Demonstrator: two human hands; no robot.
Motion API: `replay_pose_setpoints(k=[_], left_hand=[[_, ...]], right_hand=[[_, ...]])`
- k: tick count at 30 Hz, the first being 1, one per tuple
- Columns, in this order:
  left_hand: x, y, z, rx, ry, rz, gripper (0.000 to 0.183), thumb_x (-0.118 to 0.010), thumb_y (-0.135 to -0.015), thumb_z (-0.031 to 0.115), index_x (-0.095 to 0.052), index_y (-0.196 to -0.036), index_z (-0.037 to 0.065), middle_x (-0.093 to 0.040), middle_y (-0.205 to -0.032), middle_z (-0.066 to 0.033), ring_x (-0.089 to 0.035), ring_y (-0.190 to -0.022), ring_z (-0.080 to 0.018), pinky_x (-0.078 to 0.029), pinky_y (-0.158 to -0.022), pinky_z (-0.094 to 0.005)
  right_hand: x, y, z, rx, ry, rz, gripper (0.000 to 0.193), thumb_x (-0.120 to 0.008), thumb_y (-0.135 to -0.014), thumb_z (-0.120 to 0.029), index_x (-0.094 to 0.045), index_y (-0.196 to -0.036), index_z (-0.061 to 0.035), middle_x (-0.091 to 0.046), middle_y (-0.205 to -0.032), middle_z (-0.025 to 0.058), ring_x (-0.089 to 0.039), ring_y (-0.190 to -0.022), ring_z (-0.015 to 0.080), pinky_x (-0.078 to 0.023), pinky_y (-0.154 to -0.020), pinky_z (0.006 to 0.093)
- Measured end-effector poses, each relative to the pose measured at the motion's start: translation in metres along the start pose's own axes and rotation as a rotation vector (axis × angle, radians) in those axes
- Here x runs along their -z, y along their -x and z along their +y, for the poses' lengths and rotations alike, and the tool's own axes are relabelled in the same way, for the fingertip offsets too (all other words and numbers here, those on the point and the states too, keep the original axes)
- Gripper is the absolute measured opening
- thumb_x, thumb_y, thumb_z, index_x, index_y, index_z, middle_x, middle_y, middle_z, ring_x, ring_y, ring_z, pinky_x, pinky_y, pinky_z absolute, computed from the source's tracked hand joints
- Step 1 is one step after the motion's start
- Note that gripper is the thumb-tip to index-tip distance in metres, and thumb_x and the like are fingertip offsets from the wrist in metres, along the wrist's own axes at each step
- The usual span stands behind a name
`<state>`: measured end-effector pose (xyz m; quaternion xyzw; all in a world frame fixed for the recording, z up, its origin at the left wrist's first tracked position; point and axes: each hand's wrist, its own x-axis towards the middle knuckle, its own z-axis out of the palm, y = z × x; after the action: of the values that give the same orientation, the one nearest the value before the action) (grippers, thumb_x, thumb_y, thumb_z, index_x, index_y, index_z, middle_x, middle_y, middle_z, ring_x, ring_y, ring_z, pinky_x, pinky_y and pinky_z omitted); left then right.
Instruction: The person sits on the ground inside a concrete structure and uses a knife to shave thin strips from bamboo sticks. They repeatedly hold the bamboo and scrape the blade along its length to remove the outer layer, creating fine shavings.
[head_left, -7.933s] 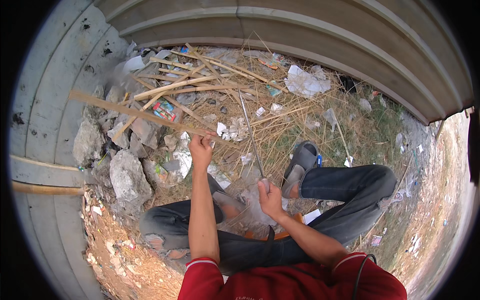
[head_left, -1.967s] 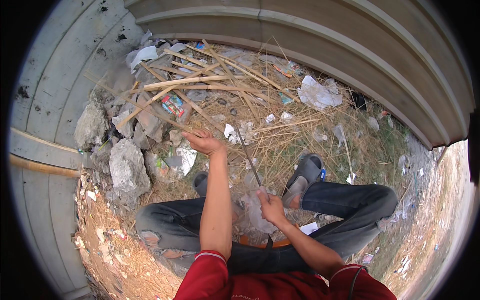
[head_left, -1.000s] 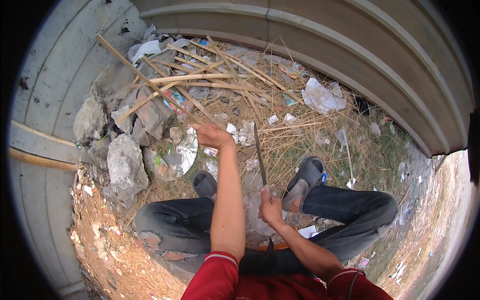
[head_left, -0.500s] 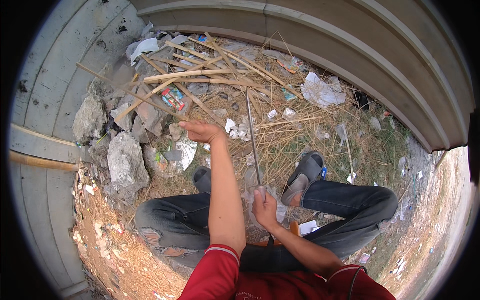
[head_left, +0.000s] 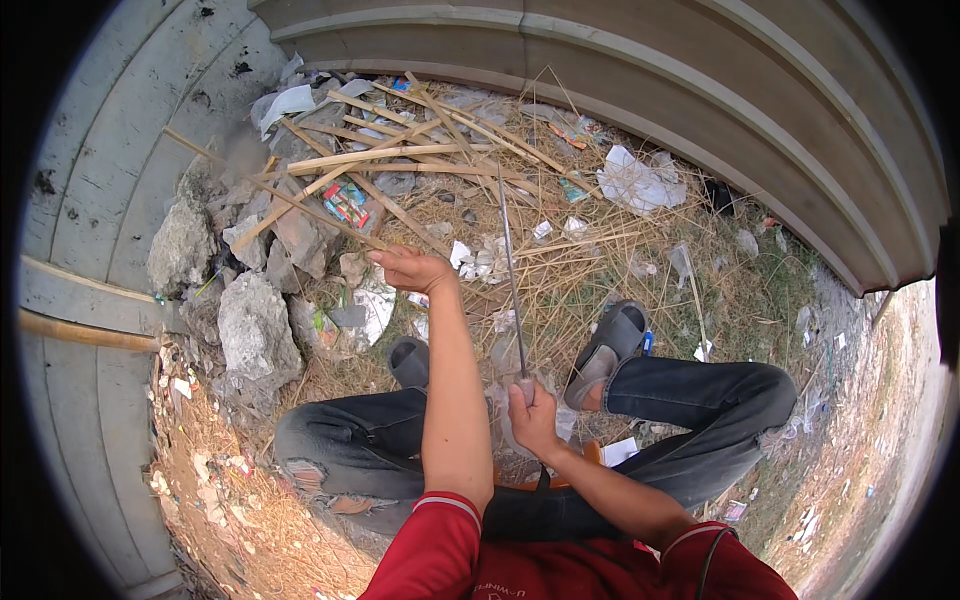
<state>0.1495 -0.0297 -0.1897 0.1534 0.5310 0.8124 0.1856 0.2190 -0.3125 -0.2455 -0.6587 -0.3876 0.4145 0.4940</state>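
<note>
Head view gives me one person's two hands over littered ground, seen from well away. The left hand (head_left: 416,270) has its fingers curled closed around the near end of a long, thin stick (head_left: 318,213), which slants up and left above the stones (head_left: 258,335) toward the grey wall (head_left: 115,190); I cannot tell whether its far end touches that wall. The right hand (head_left: 534,418) is wrapped tight round the handle of a long knife (head_left: 511,270), its blade pointing away from the body and apart from the stick. The blade shows nearly edge-on, so I cannot tell which way the sharp side faces.

What worries me most is the left grip: it sits at one end only, so any knock on the long free part could twist the stick in those bare fingers. If the far end catches on the stones or wall, I judge it could kick back. A slip of the knife inward could reach the left wrist, the knee of the trousers (head_left: 690,395) or the right shoe (head_left: 610,340). The tip could also snag the loose sticks (head_left: 405,150) or straw (head_left: 580,245) lying ahead.
</note>
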Motion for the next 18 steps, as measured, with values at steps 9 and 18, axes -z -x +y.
replay_pose_setpoints(k=[9,18], left_hand=[[0.012,-0.015,-0.006,0.031,-0.010,0.065,0.066,-0.035,-0.103,0.062,-0.027,-0.062,0.012,-0.026,-0.055,0.0009,-0.024,-0.051,-0.0136,-0.020,-0.049,-0.0322],[0.040,-0.027,-0.013,0.113,0.193,-0.055,0.058,-0.034,-0.102,0.065,-0.042,-0.085,0.010,-0.030,-0.062,0.0022,-0.026,-0.050,-0.0108,-0.020,-0.046,-0.0278]], right_hand=[[-0.007,0.012,0.049,-0.764,-0.098,-0.125,0.054,-0.058,-0.099,-0.049,-0.068,-0.086,0.0029,-0.063,-0.063,0.0109,-0.064,-0.056,0.0222,-0.048,-0.057,0.0343],[0.000,0.010,0.025,-0.032,-0.034,-0.016,0.051,-0.060,-0.098,-0.048,-0.061,-0.082,0.0009,-0.060,-0.063,0.0081,-0.061,-0.055,0.0192,-0.047,-0.051,0.0363]])
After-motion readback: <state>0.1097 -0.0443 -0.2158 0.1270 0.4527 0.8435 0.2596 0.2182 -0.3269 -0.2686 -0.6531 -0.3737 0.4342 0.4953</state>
